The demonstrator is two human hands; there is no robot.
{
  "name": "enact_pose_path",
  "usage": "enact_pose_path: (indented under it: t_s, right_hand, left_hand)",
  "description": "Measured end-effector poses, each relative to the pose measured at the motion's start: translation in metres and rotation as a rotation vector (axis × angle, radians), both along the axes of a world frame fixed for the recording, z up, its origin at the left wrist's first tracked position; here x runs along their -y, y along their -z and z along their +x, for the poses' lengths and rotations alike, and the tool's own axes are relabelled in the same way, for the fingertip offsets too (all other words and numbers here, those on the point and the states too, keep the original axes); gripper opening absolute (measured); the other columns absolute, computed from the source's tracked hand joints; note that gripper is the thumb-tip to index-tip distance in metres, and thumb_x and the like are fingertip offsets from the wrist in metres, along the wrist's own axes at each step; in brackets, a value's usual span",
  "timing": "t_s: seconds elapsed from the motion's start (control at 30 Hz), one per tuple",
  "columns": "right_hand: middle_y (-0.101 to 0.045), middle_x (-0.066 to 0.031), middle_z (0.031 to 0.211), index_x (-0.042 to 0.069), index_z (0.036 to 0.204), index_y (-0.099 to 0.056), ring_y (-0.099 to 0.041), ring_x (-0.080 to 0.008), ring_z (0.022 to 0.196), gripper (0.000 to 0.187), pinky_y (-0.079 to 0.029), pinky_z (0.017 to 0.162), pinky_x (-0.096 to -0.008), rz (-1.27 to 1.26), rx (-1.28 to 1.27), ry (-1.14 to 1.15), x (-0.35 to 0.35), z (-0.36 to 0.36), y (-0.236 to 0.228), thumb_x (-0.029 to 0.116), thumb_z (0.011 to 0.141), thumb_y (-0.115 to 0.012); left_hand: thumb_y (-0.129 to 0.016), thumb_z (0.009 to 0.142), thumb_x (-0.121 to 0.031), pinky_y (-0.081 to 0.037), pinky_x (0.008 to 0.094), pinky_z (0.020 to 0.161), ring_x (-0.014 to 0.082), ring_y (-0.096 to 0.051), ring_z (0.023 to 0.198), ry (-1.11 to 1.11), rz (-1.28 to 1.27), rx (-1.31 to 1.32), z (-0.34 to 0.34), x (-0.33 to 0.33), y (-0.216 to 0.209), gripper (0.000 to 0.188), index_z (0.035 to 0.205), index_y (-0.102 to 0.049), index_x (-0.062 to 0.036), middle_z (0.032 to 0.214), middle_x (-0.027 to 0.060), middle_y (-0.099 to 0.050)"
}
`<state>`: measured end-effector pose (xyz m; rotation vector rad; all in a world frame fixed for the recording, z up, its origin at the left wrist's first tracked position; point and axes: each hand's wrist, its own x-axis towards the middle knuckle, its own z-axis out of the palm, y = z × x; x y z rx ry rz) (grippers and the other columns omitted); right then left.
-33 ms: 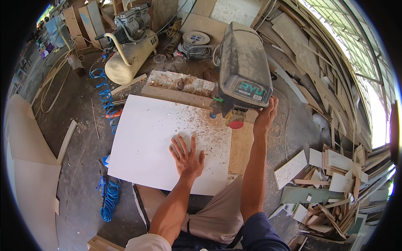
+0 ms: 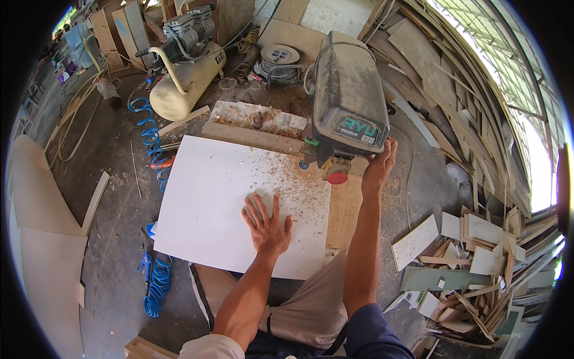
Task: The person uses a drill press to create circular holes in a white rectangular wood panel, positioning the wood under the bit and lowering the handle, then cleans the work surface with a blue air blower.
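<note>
Our left hand (image 2: 269,232) lies flat, fingers spread apart, on a white board (image 2: 200,197) in front of our lap; our right hand (image 2: 381,164) reaches up to the right side of a dusty, dark drilling machine (image 2: 350,90), its fingertips partly hidden, so we cannot tell whether they are clamped on anything. The machine's head hangs over the board's far right corner and blocks our view there, a red button (image 2: 337,178) at its near end. Wood shavings (image 2: 281,173) litter the board's right half, and a tan panel (image 2: 344,209) shows past its right edge. Beyond, to the left, stand a cream air compressor (image 2: 179,99) and a cable reel (image 2: 280,55); coiled blue hose (image 2: 157,287) lies on the floor at left, and a heap of offcuts (image 2: 472,263) spreads at right. Near the compressor sits a clear cup (image 2: 228,85); we cannot make out its contents. The board's long axis runs left to right, its right end slanting slightly toward us; the machine's runs away from us.
</note>
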<state>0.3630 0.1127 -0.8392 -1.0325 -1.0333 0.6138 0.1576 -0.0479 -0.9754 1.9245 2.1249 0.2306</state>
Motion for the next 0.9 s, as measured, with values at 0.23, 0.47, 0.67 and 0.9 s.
enact_pose_path:
  t_s: [0.23, 0.47, 0.67, 0.9]
  right_hand:
    - [-0.056, 0.0053, 0.094, 0.014, 0.108, -0.055, -0.053, -0.0025, 0.08, 0.025, -0.048, 0.068, -0.022, -0.001, -0.005, 0.009, 0.0019, -0.0013, -0.0002, 0.035, 0.111, -0.04]
    - [-0.058, 0.0047, 0.096, 0.015, 0.109, -0.055, -0.056, -0.0032, 0.082, 0.024, -0.05, 0.069, -0.0232, 0.013, -0.001, 0.002, 0.0024, 0.0003, 0.0029, 0.034, 0.111, -0.04]
    - [-0.058, 0.0037, 0.095, 0.014, 0.109, -0.055, -0.058, -0.0044, 0.081, 0.024, -0.051, 0.067, -0.024, 0.03, -0.014, -0.014, 0.0028, 0.0012, 0.0045, 0.033, 0.111, -0.04]
    - [-0.059, 0.0017, 0.095, 0.012, 0.109, -0.054, -0.059, -0.006, 0.08, 0.024, -0.055, 0.066, -0.0254, 0.042, -0.061, -0.07, 0.0067, -0.0034, 0.0014, 0.032, 0.111, -0.04]
  left_hand:
    - [-0.032, 0.104, -0.055, 0.003, 0.0645, 0.121, 0.0511, 0.008, 0.152, 0.002, 0.009, -0.014, -0.0003, 0.0005, 0.0002, 0.073, 0.164, -0.009, -0.0198, 0.166, 0.0294, 0.007]
    - [-0.03, 0.104, -0.056, 0.002, 0.0645, 0.121, 0.0515, 0.006, 0.152, 0.002, 0.024, -0.022, 0.0006, 0.0005, -0.0015, 0.073, 0.164, -0.01, -0.0195, 0.166, 0.0297, 0.006]
    - [-0.028, 0.105, -0.056, 0.003, 0.0645, 0.121, 0.0509, 0.007, 0.152, 0.005, 0.019, -0.027, 0.0008, 0.0003, -0.0001, 0.072, 0.165, -0.01, -0.0199, 0.166, 0.0295, 0.006]
    - [-0.028, 0.105, -0.057, 0.003, 0.0642, 0.121, 0.0508, 0.008, 0.152, -0.001, 0.008, -0.031, 0.0015, 0.0003, 0.0006, 0.072, 0.164, -0.01, -0.0204, 0.166, 0.0294, 0.006]
